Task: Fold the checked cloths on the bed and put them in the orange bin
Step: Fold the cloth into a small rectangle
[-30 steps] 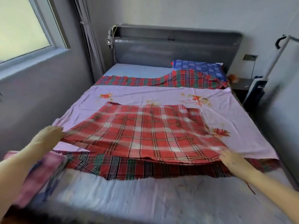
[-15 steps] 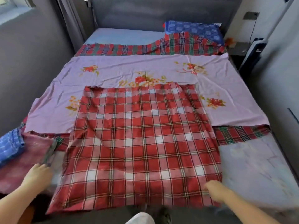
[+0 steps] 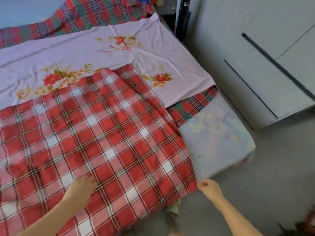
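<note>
Since half a second ago our left hand [image 3: 83, 186] has crossed from off to the left onto the red cloth [image 3: 102, 142]. Our head has swung right too, so a grey cabinet [image 3: 255, 86] and the floor [image 3: 281, 176] now fill that side.

From the head view, the red cloth lies spread flat over the near part of the bed [image 3: 221, 142]. Its far edge laps a lilac sheet [image 3: 85, 53] and its near edge hangs off the foot. We rest the left hand on it near the front, fingers straight and loose, gripping nothing. We judge it is there to pin the fabric so it does not slide while the other side is lifted.

Our right hand [image 3: 208, 186] touches the cloth's near right corner with the fingers curled in. Whether it actually pinches that corner we cannot tell, since the fingertips are turned away from us. It is the natural place to take hold for carrying the right edge over to the left in a fold.

More checked fabric waits. A green cloth [image 3: 95, 16] lies rumpled at the head of the bed, and another strip [image 3: 192, 103] of the same check peeks from under the sheet's right edge. The bin is nowhere in sight, and folding of the red cloth, we judge, has barely begun.
</note>
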